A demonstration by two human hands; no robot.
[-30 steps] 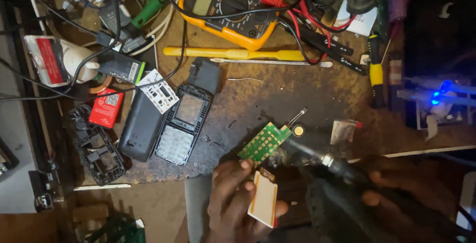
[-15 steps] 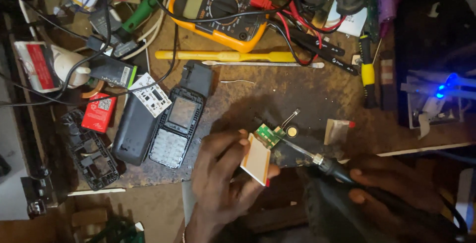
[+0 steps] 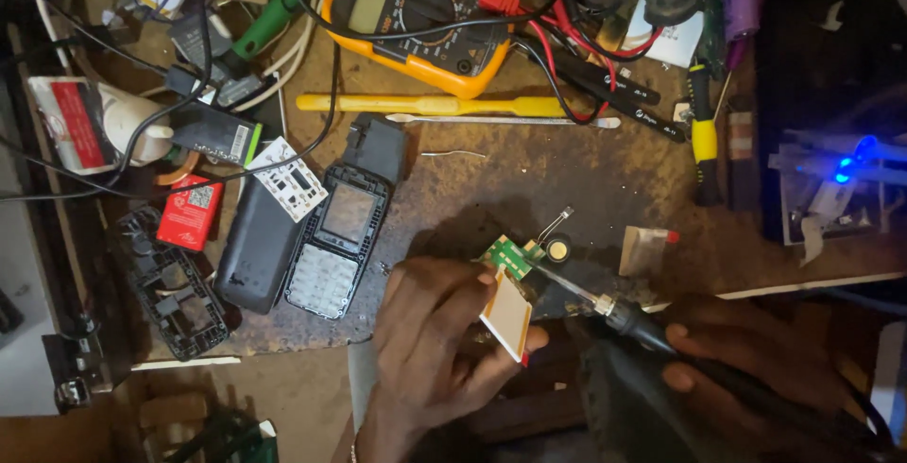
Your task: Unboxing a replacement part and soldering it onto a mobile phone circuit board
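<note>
My left hand [image 3: 435, 345] pinches a small green circuit board [image 3: 510, 256] with a pale display panel [image 3: 507, 317] tilted up off it, low in the middle of the bench. My right hand [image 3: 746, 368] grips a dark-handled soldering iron [image 3: 652, 331]; its thin tip [image 3: 557, 279] touches the board beside a small round gold part [image 3: 558, 250]. To the left lie a grey phone front cover with keypad holes [image 3: 335, 241], a dark back cover [image 3: 253, 246] and a black inner frame [image 3: 175, 293].
An orange multimeter [image 3: 416, 14] with red and black leads sits at the back. A yellow pry tool [image 3: 425, 104], metal spudger [image 3: 501, 120], yellow-handled screwdriver [image 3: 704, 132], red battery [image 3: 189, 213], white tube [image 3: 90, 123] and cables crowd the bench. A blue light [image 3: 855, 156] glows at right.
My left hand moved up onto the circuit board and lifted its display panel. The soldering iron tip came in from the right to the board.
</note>
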